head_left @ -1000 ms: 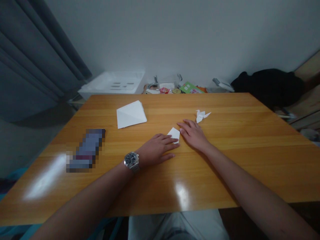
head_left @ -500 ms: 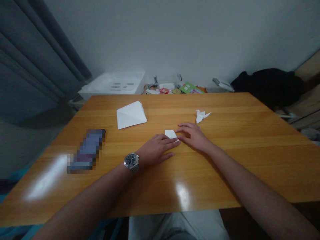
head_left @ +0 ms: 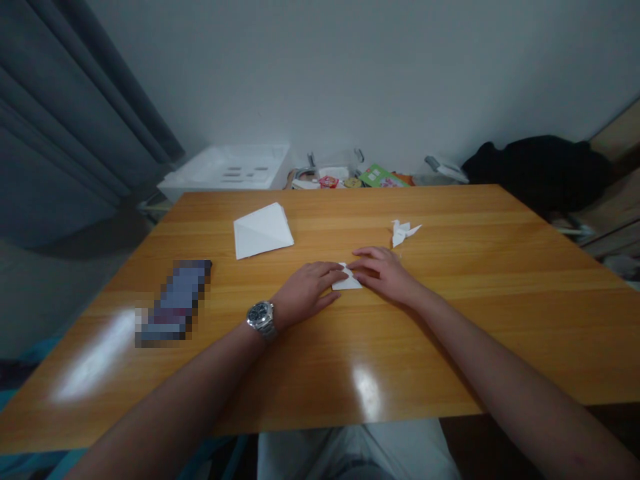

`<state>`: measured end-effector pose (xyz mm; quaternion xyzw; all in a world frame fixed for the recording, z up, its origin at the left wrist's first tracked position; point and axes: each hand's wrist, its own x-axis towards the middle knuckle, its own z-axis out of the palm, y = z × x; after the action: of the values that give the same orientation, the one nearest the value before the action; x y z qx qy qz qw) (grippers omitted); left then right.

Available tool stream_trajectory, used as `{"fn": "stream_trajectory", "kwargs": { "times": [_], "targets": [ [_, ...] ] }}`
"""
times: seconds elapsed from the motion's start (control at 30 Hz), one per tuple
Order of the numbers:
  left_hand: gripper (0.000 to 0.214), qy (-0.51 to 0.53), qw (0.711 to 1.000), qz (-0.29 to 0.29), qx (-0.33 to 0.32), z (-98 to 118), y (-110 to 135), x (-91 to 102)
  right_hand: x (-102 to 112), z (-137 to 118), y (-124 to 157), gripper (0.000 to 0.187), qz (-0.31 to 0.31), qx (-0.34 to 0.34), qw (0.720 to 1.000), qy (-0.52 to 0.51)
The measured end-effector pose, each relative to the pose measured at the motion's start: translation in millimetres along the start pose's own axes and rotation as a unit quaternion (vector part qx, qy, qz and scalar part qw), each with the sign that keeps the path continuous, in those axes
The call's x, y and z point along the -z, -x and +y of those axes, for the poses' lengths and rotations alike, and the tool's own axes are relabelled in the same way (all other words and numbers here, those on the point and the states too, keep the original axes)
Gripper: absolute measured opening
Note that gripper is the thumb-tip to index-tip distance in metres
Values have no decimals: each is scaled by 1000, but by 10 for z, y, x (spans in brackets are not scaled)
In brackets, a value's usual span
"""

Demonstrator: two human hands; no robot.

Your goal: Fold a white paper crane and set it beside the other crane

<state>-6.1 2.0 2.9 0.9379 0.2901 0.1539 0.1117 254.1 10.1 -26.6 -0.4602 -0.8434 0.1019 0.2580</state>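
A small piece of folded white paper (head_left: 347, 284) lies on the wooden table in front of me, partly covered by my fingers. My left hand (head_left: 311, 292), with a metal watch (head_left: 261, 313) on its wrist, rests its outstretched fingers on the paper's left part, thumb apart near the lower edge. From the right, my right hand (head_left: 384, 272) has thumb and forefinger close together at the paper's upper right, holding that part. Beyond the right hand stands a folded paper bird (head_left: 404, 232).
White paper sheets (head_left: 263, 231) lie stacked at the back left of the table (head_left: 450, 320). A pixelated phone-like object (head_left: 175, 303) is at the left. Behind the far edge are a white foam box (head_left: 235, 163), a green booklet (head_left: 383, 177) and a dark cloth heap (head_left: 540, 170).
My left hand has drawn back slightly to the left, showing more of the paper's lower edge. The right fingertips have moved a little left onto the paper.
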Motion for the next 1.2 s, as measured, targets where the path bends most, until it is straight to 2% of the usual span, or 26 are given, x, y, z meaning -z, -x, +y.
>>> {"fn": "stream_trajectory", "kwargs": {
  "times": [0.33,0.53,0.73,0.9,1.2],
  "targets": [
    [26,-11,1000,18,17,-19,-18,-2,36,-90,-7,21,-6,34,999,-19],
    [27,4,997,45,55,14,-48,27,31,-132,-8,23,-18,56,998,-24],
    [23,20,994,63,86,-4,-69,-17,-5,-120,-35,19,-14,70,996,-55],
    [20,21,992,70,99,7,-89,-46,46,-170,-36,20,-32,80,994,-65],
    [17,14,991,79,106,41,-117,-66,23,-139,-39,17,-33,66,995,-72]
  ]
}}
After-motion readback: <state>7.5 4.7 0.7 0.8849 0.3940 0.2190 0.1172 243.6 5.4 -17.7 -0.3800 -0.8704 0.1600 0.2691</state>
